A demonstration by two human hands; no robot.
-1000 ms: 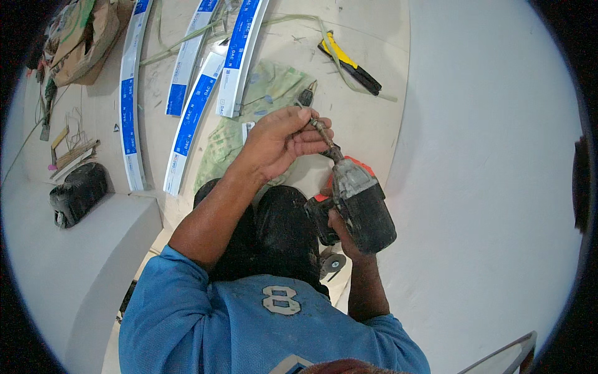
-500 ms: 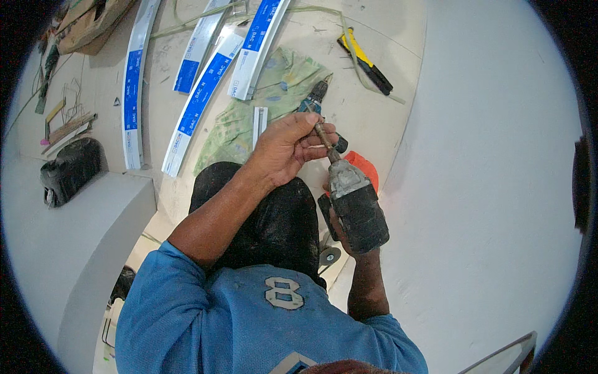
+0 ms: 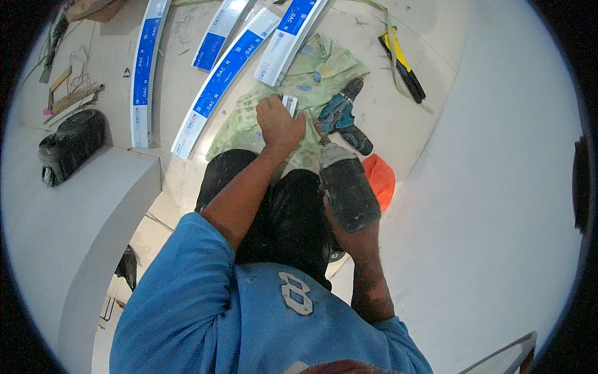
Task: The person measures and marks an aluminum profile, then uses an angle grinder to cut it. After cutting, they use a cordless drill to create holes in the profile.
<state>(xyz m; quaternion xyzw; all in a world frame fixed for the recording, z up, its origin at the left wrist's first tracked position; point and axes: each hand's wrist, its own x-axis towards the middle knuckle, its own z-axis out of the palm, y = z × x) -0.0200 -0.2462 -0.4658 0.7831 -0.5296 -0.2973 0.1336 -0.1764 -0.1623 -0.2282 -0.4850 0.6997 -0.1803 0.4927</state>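
My left hand (image 3: pixel 278 126) is closed around a short white metal channel (image 3: pixel 289 105) above a green patterned cloth (image 3: pixel 240 124). Only the channel's far end shows past my fingers. In my right hand (image 3: pixel 350 234) is a power drill (image 3: pixel 350 194) with a dark body and grey front; its handle is mostly hidden beneath. The drill's bit points away from me, toward the channel, its tip close to my left thumb. Just beyond the bit, a teal and black cordless drill (image 3: pixel 336 112) lies on the cloth's edge and the floor.
Several long strips with blue film (image 3: pixel 225 78) lie at the far left. A yellow and black hand tool (image 3: pixel 405 65) rests at the far right. An orange-red object (image 3: pixel 380 181) sits beside the right-hand wall (image 3: pixel 498 187). A black case (image 3: pixel 73 146) stands on the white ledge (image 3: pixel 112 177).
My left hand has let go of the drill's bit and moved left onto the short channel. The power drill has swung left and lower, uncovering the cordless drill.
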